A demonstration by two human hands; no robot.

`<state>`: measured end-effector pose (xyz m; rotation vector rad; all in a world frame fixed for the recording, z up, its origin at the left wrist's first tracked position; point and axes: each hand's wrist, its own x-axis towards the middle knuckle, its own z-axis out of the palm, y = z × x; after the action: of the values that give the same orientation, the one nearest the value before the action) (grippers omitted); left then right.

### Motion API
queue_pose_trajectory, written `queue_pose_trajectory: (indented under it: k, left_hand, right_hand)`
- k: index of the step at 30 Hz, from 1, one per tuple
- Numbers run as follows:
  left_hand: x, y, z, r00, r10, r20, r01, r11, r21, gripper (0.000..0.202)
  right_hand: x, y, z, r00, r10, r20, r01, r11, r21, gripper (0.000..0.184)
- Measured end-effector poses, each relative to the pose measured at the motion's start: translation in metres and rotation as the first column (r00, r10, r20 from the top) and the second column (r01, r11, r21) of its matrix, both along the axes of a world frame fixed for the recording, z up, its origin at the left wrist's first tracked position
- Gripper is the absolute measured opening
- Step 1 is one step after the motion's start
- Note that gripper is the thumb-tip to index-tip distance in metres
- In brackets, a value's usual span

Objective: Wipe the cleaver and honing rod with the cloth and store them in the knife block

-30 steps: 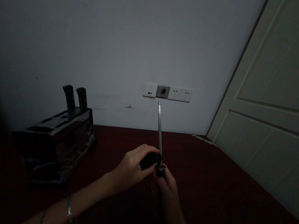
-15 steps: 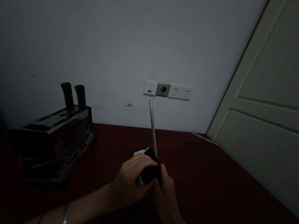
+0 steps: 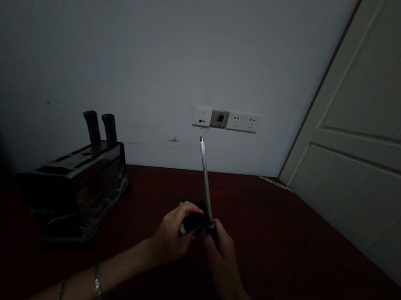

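Observation:
My right hand (image 3: 224, 255) is closed around the dark handle of a sharpening steel (image 3: 205, 176). The long metal rod points up and slightly left, toward the wall. Beside it, my left hand (image 3: 173, 232) is curled round a black cloth (image 3: 192, 223) with a bit of white at its edge. This cloth reaches the base of the rod, near the handle; dim light blurs where the two touch. Most of the handle is hidden inside my right hand.
A dark knife block (image 3: 76, 186) with two black-handled knives (image 3: 100, 129) in it stands at the left. Beneath everything is a dark red tabletop (image 3: 305, 258). Wall sockets (image 3: 243, 122) sit behind, a pale door panel (image 3: 371, 197) rises at right, and a thin strip (image 3: 275, 183) lies near the back edge.
My left hand has shifted slightly left and its grip on the cloth has changed, baring more of the rod's base and handle. The steel stays nearly in place.

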<state>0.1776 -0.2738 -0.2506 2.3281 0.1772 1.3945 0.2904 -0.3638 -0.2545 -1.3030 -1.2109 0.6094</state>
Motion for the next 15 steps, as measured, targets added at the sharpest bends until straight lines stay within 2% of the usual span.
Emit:
queue_pose_trajectory:
  k: [5,9,11,13,15]
  left_hand:
    - [-0.002,-0.002,-0.012,0.998,0.002,-0.066,-0.014,0.983,-0.182,0.015]
    - [-0.001,-0.009,-0.005,0.987,0.148,0.068,-0.122,0.948,-0.293,0.016]
    - [-0.002,-0.01,0.0,0.985,0.144,0.098,-0.118,0.966,-0.231,0.019]
    - [-0.003,-0.008,0.002,0.995,0.045,0.086,-0.038,0.996,-0.085,0.023]
    - [-0.003,-0.006,0.002,0.996,-0.053,0.071,0.049,0.997,0.053,0.025]
  right_hand:
    - [0.004,0.003,-0.002,0.996,-0.008,-0.094,0.01,1.0,0.021,0.014]
    - [0.005,0.003,0.001,0.993,-0.012,-0.116,0.014,1.0,0.016,0.015]
    - [0.003,0.002,0.002,0.996,0.004,-0.085,-0.003,1.0,0.009,0.015]
    - [0.001,0.001,0.0,0.999,0.026,-0.019,-0.026,1.0,0.003,0.015]
    - [0.0,0.001,-0.003,0.998,0.031,0.048,-0.031,1.0,-0.006,0.014]
